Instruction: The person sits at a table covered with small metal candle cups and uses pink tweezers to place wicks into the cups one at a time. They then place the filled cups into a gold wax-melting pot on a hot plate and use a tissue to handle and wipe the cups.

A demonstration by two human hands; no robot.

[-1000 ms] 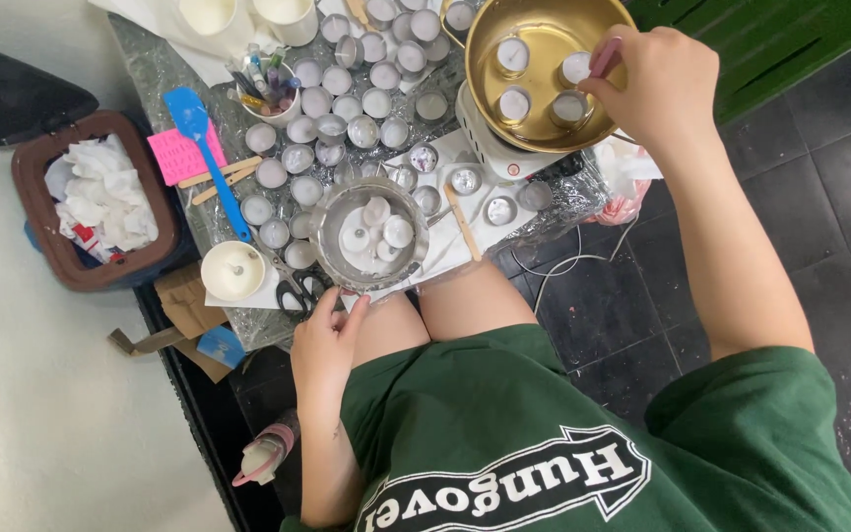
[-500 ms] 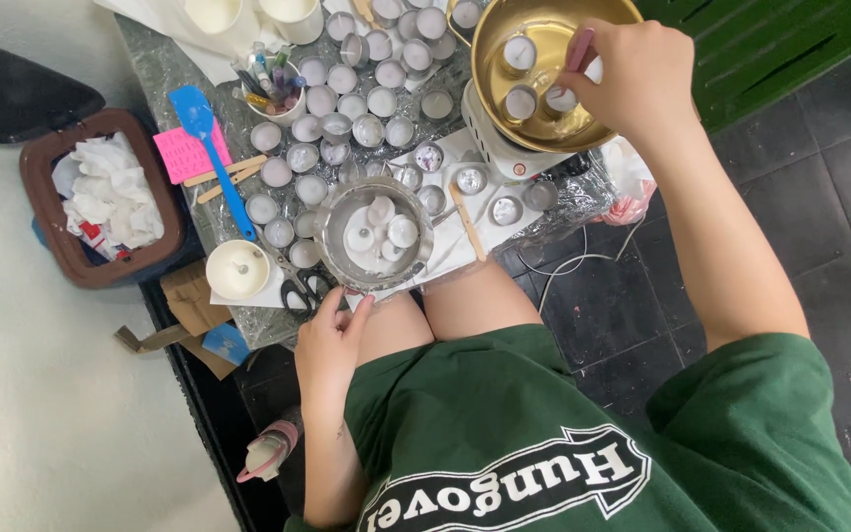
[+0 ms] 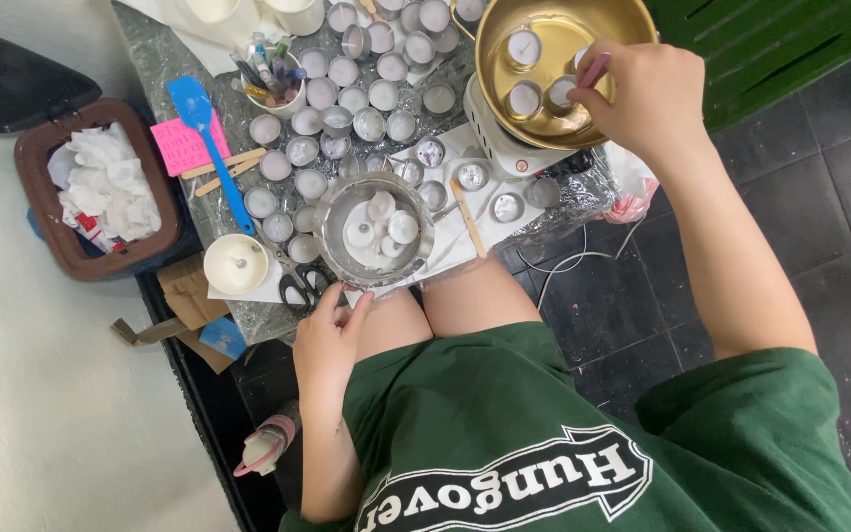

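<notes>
My right hand [image 3: 647, 94] is over the brass pan [image 3: 583, 25], fingers pinching a tealight cup [image 3: 561, 94] at its rim — cups just beyond the fingertips. Left hand [image 3: 327, 340] is loosely curled below the wax-filled steel bowl [image 3: 374, 232], far from the pan.

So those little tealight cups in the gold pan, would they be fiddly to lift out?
Probably. The tealight cups look small, thin-walled and light, so likely easy to dent or tip. They sit low inside the gold pan, so the right hand has to pinch from above. The wax looks pale; whether it is soft cannot be told.
</notes>
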